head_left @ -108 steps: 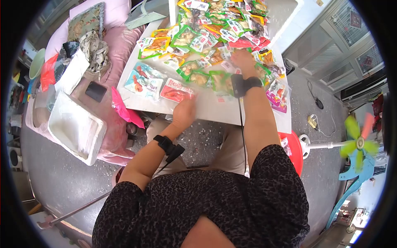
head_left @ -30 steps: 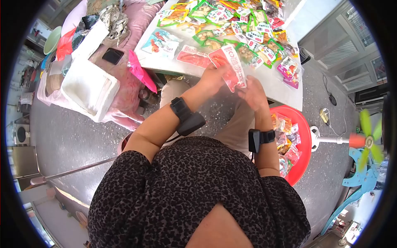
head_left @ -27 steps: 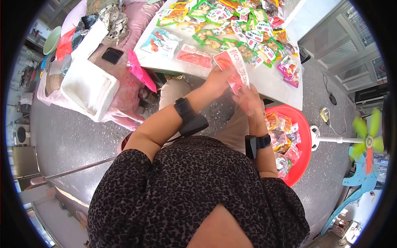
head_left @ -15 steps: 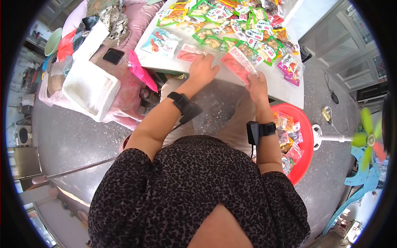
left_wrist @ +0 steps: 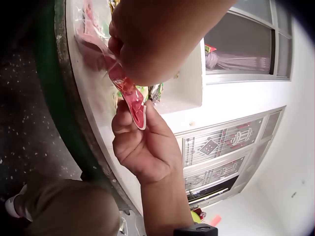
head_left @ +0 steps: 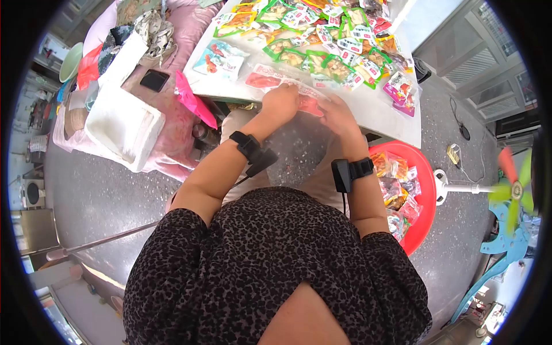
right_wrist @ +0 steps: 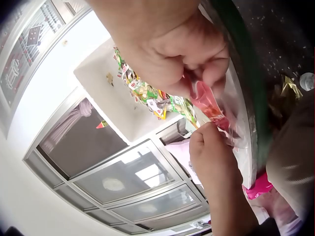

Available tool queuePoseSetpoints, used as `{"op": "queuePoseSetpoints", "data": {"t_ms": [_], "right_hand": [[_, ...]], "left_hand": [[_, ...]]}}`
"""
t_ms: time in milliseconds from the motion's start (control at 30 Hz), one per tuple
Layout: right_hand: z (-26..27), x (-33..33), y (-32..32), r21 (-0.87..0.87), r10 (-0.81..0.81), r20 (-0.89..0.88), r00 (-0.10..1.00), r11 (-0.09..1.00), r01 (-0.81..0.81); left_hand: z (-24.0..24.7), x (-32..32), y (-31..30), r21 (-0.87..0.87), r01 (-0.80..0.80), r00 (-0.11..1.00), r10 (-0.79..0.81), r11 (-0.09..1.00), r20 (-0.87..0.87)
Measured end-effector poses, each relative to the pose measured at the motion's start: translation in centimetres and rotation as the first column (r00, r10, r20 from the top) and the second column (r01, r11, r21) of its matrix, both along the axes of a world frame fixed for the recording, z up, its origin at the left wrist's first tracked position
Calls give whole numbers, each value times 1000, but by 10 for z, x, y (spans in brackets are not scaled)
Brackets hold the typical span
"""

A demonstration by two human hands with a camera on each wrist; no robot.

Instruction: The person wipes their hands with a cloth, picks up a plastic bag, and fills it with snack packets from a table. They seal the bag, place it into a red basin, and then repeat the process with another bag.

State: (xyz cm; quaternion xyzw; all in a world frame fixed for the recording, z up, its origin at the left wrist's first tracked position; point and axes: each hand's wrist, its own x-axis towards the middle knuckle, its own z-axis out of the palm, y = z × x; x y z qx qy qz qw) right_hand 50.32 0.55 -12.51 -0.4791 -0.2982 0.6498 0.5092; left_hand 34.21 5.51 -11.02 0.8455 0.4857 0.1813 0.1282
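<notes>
In the head view a clear-edged packet of red snack [head_left: 310,105] is stretched between both hands, just over the table's front edge. My left hand [head_left: 280,105] grips its left part with curled fingers. At its other end my right hand [head_left: 340,117] pinches it between thumb and fingers, as the left wrist view also shows with the red packet [left_wrist: 132,98] bent lengthwise. Behind the left hand, a similar red packet [head_left: 261,80] lies on the white table [head_left: 379,118]. To its left is a light blue packet [head_left: 219,60] with red pictures.
Several green- and orange-edged snack packets [head_left: 333,66] cover the back of the table. Purple packets [head_left: 401,92] lie at its right. A red basin [head_left: 426,207] of packets stands on the floor, near a fan [head_left: 516,190]. A white foam box [head_left: 123,129] sits at the left.
The right hand has come back from the pile, and a red packet is now held in front. Half a second ago only the right hand held it; the left hand now grips it too.
</notes>
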Motion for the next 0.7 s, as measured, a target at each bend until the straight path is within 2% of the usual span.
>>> {"op": "queuePoseSetpoints", "data": {"t_ms": [133, 233, 267, 367, 400, 467, 500, 533, 567, 600, 633, 700], "right_hand": [[-23, -20, 42, 71, -60, 69, 996, 996, 55], [-15, -33, 49, 107, -131, -157, 979, 983, 149], [-8, -40, 44, 111, -161, -166, 973, 977, 180], [5, -53, 38, 74, 2, 223, 975, 997, -19], [-12, -58, 44, 123, -89, 286, 954, 991, 55], [-9, -46, 49, 201, -93, 422, 902, 980, 7], [-9, -40, 46, 224, -89, 482, 871, 974, -25], [-5, -32, 38, 252, -189, 409, 893, 964, 89], [2, -20, 35, 287, -296, 336, 894, 936, 203], [5, -8, 32, 261, -336, 342, 877, 931, 255], [5, 3, 28, 233, -374, 351, 858, 923, 307], [-11, 20, 25, 362, -454, 486, 747, 882, 301]], "left_hand": [[5, 1, -2, -10, -4, 1000, 4, 1000, 23], [9, -2, 0, 37, -14, 988, 9, 999, 153], [7, -3, 1, 56, -20, 978, 8, 998, 208], [-6, -3, 10, 41, -13, 975, 3, 999, 222], [-6, -4, 12, 49, -7, 969, -6, 999, 248], [-11, -9, 19, 37, -1, 958, -10, 999, 288], [-16, -14, 27, 33, 36, 917, -47, 999, 396], [1, -17, 23, -31, -17, 900, 29, 999, 436], [-4, -22, 33, -63, -66, 867, 89, 996, 490], [-10, -25, 43, -74, -101, 853, 124, 992, 506], [-8, -28, 44, -159, -83, 815, 159, 984, 558], [3, -29, 50, -304, -28, 725, 229, 952, 650]]}}
